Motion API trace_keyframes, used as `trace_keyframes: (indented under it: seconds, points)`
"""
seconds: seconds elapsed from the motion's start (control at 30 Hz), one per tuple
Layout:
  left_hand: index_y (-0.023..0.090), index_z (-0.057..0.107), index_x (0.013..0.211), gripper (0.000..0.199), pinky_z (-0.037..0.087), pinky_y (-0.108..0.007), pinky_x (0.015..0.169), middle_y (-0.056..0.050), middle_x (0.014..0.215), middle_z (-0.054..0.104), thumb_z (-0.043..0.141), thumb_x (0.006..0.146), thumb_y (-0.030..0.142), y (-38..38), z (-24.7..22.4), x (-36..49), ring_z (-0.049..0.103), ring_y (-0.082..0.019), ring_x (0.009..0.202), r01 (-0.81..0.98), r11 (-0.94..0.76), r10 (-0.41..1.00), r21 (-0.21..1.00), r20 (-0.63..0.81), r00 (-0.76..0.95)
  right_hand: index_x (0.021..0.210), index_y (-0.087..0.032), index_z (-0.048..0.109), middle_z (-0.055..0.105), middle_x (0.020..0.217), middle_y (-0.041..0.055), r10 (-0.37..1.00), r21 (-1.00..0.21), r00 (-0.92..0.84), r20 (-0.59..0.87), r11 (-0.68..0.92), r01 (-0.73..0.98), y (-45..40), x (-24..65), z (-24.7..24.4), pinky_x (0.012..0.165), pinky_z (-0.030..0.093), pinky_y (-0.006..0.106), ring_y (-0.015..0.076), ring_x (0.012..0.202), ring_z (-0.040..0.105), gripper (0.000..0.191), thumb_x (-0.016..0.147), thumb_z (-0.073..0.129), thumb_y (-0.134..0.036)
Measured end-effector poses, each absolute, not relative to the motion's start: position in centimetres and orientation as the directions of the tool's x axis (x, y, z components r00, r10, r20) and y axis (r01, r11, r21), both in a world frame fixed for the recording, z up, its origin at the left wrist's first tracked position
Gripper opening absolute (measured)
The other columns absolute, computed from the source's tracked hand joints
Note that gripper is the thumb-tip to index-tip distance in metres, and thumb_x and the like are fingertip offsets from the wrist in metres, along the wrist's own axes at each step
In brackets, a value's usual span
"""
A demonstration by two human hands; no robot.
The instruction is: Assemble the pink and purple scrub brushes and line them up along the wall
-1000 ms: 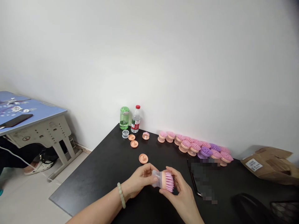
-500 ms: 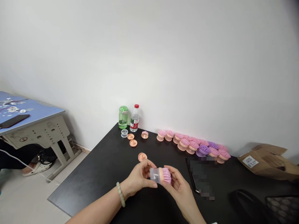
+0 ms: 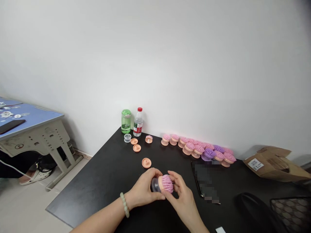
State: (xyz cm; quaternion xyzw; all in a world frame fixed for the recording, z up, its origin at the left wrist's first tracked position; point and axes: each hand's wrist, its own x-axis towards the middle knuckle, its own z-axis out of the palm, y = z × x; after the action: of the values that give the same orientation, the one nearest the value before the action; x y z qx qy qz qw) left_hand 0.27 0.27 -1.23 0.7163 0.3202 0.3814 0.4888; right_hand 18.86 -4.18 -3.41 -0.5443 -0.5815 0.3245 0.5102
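My left hand (image 3: 145, 189), with a bead bracelet at the wrist, is closed round the clear base of a pink bristled brush (image 3: 167, 183). The brush lies tilted on its side, its bristles turned to the right and partly towards me. On its bristle side, my right hand (image 3: 181, 194) grips it with thumb and fingers. Just beyond my left hand a peach disc (image 3: 146, 162) rests on the black table (image 3: 97, 184). Two more peach discs (image 3: 136, 148) and a clear ring (image 3: 127, 138) sit farther back, near an upturned pink-bristled head (image 3: 149, 139).
Several pink and purple brushes (image 3: 198, 149) stand in rows by the wall. A green bottle (image 3: 126, 121) and a red-capped bottle (image 3: 138, 122) are at the back. A phone (image 3: 204, 181), a brown paper bag (image 3: 274, 165) and a black strap (image 3: 255, 208) lie right.
The brush has turned in my hands, so its bristles face more towards me. The view has shifted slightly, and the things on the table appear a little farther left.
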Motion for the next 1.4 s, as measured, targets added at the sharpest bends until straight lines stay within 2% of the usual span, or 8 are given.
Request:
trace_keyframes:
  seconds: [0.2, 0.33, 0.47, 0.6, 0.77, 1.1, 1.27, 1.4]
  points:
    - [0.017, 0.068, 0.102, 0.047, 0.045, -0.03, 0.08, -0.005, 0.097, 0.069, 0.089, 0.065, 0.035, 1.8, 0.2, -1.0, 0.061, -0.021, 0.089, -0.259, -0.051, 0.925, 0.965, 0.143, 0.352, 0.124, -0.021, 0.057, 0.071, 0.116, 0.0149, 0.948, -0.926, 0.067, 0.311, 0.286, 0.245, -2.9, 19.2, -3.9, 0.077, 0.063, 0.036, 0.0225, 0.086, 0.075, 0.045, 0.084, 0.068, -0.039]
    - [0.016, 0.066, 0.1, 0.049, 0.046, -0.029, 0.081, -0.004, 0.094, 0.07, 0.092, 0.061, 0.029, 3.4, 0.7, -2.6, 0.063, -0.019, 0.089, -0.486, -0.092, 0.994, 0.869, 0.108, 0.006, 0.121, -0.019, 0.06, 0.07, 0.118, 0.0148, 0.944, -0.847, 0.067, 0.324, 0.258, 0.465, -0.1, 18.0, -5.1, 0.074, 0.063, 0.036, 0.0262, 0.098, 0.072, 0.043, 0.083, 0.065, -0.038]
    - [0.016, 0.065, 0.101, 0.053, 0.045, -0.028, 0.082, -0.003, 0.095, 0.07, 0.094, 0.058, 0.026, 4.5, 0.3, -3.4, 0.063, -0.016, 0.088, -0.543, -0.089, 0.995, 0.835, 0.049, -0.087, 0.124, -0.02, 0.062, 0.067, 0.121, 0.0137, 0.946, -0.724, -0.023, 0.323, 0.262, 0.638, 3.0, 15.3, -5.5, 0.079, 0.062, 0.041, 0.0306, 0.103, 0.069, 0.05, 0.076, 0.071, -0.029]
    - [0.014, 0.065, 0.095, 0.052, 0.048, -0.029, 0.078, -0.004, 0.09, 0.07, 0.096, 0.056, 0.027, 4.9, -0.3, -3.4, 0.066, -0.017, 0.083, -0.6, -0.008, 1.0, 0.8, 0.005, -0.006, 0.111, -0.019, 0.069, 0.068, 0.113, 0.0141, 0.941, -0.655, -0.049, 0.333, 0.269, 0.706, 5.1, 12.9, -4.7, 0.094, 0.052, 0.053, 0.0395, 0.111, 0.062, 0.044, 0.068, 0.079, -0.022]
    - [0.014, 0.063, 0.091, 0.05, 0.052, -0.035, 0.086, -0.005, 0.09, 0.071, 0.096, 0.056, 0.031, 5.0, -0.7, -3.1, 0.07, -0.02, 0.086, -0.666, 0.127, 0.99, 0.735, -0.049, 0.135, 0.09, -0.022, 0.07, 0.069, 0.093, 0.0078, 0.935, -0.616, -0.103, 0.339, 0.303, 0.727, 4.9, 12.6, -4.1, 0.085, 0.054, 0.044, 0.0333, 0.098, 0.064, 0.023, 0.07, 0.072, -0.011]
    - [0.016, 0.059, 0.094, 0.059, 0.053, -0.032, 0.079, -0.003, 0.087, 0.069, 0.097, 0.05, 0.015, 3.0, -1.1, -1.5, 0.067, -0.018, 0.082, -0.604, 0.299, 0.929, 0.739, -0.081, 0.36, 0.12, -0.022, 0.06, 0.066, 0.121, 0.0074, 0.93, -0.721, -0.018, 0.366, 0.296, 0.626, -0.9, 17.3, -2.9, 0.094, 0.054, 0.039, 0.0263, 0.11, 0.066, 0.052, 0.07, 0.064, -0.014]
    - [0.017, 0.056, 0.095, 0.061, 0.044, -0.022, 0.066, 0.003, 0.081, 0.063, 0.097, 0.05, 0.02, 1.7, -1.2, -0.7, 0.057, -0.01, 0.071, -0.453, 0.27, 0.878, 0.85, -0.025, 0.478, 0.116, -0.024, 0.065, 0.071, 0.107, 0.0043, 0.931, -0.787, 0.092, 0.354, 0.243, 0.567, -3.1, 17.8, -2.2, 0.076, 0.058, 0.036, 0.0205, 0.077, 0.067, 0.05, 0.067, 0.07, -0.016]
    - [0.018, 0.054, 0.095, 0.062, 0.041, -0.022, 0.066, 0.003, 0.081, 0.062, 0.097, 0.051, 0.026, 1.2, -0.7, -0.5, 0.055, -0.01, 0.072, -0.399, 0.244, 0.866, 0.884, -0.013, 0.501, 0.11, -0.025, 0.069, 0.071, 0.1, 0.0039, 0.895, -0.764, 0.105, 0.434, 0.303, 0.57, -3.7, 17.5, -1.6, 0.075, 0.059, 0.035, 0.0218, 0.081, 0.066, 0.047, 0.065, 0.078, -0.015]
